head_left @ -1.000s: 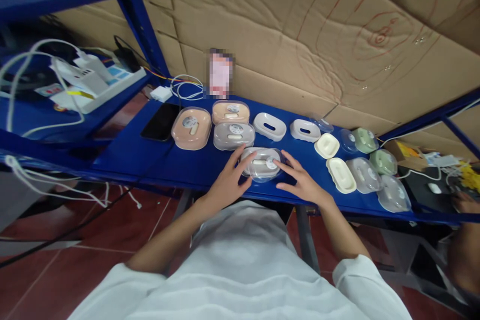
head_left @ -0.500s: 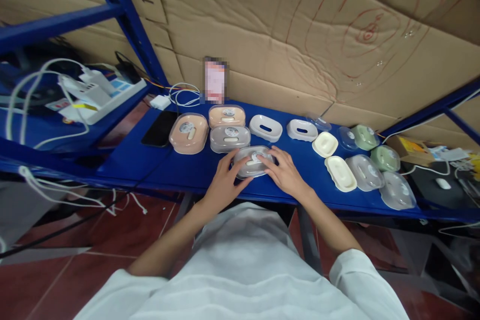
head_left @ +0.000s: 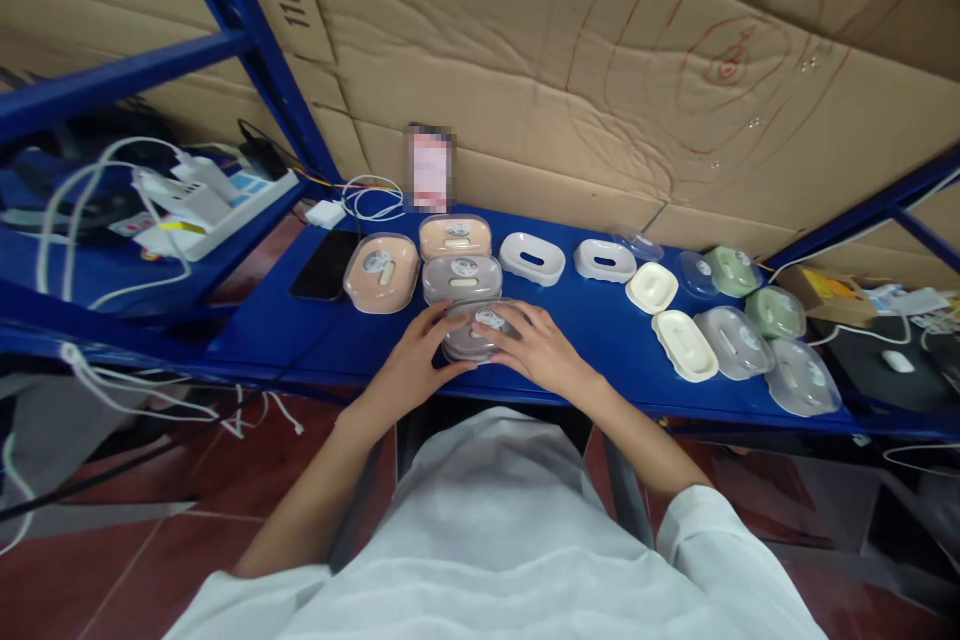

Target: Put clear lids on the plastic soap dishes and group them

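Between my two hands, close to the front edge of the blue table, sits a grey soap box with a clear lid and a round sticker. My left hand grips its left end, thumb along the near side. My right hand holds the right end, with fingers over the lid. Just behind it stands another grey soap box. Peach soap boxes stand at the back and at the left. Two white slotted trays lie to the right.
Cream trays, clear-lidded grey boxes and green boxes stand at the right. A dark phone lies at the left, near a white charger. Another phone leans against the cardboard wall. A power strip sits far left.
Both hands have moved left along the table with the grey soap box, bringing it nearly in front of the other grey one. My right fingers now reach farther over its lid.
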### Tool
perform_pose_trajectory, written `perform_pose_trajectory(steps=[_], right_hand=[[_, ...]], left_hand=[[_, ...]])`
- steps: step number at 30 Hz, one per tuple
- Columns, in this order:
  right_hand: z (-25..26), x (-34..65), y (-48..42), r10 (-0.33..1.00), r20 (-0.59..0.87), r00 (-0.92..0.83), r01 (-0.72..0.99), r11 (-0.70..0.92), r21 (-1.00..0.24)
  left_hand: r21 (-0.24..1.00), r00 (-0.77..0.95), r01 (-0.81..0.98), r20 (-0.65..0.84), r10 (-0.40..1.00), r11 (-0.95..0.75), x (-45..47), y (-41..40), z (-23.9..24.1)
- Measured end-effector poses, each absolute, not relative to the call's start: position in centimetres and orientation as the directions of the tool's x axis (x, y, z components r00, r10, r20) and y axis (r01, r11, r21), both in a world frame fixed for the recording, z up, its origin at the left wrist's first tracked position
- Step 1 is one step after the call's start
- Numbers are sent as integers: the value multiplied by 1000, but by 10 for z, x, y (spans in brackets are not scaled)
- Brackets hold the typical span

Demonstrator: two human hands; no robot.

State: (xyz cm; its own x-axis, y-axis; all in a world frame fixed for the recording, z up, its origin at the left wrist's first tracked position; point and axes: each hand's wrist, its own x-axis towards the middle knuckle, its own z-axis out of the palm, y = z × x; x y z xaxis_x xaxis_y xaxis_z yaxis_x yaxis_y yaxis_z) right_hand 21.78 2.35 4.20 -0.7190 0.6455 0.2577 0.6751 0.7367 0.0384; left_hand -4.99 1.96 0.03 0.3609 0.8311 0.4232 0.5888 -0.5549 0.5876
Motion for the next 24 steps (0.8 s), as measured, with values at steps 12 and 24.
perform_pose_trajectory(steps=[12,24], right_hand=[[37,267,78,818,309,-485,806,555,-205],[37,322,2,828,303,-472,809,543,-223]], left_hand=[[377,298,751,539,788,-542,-52,16,12],[279,315,824,498,808,-493,10,37,22]])
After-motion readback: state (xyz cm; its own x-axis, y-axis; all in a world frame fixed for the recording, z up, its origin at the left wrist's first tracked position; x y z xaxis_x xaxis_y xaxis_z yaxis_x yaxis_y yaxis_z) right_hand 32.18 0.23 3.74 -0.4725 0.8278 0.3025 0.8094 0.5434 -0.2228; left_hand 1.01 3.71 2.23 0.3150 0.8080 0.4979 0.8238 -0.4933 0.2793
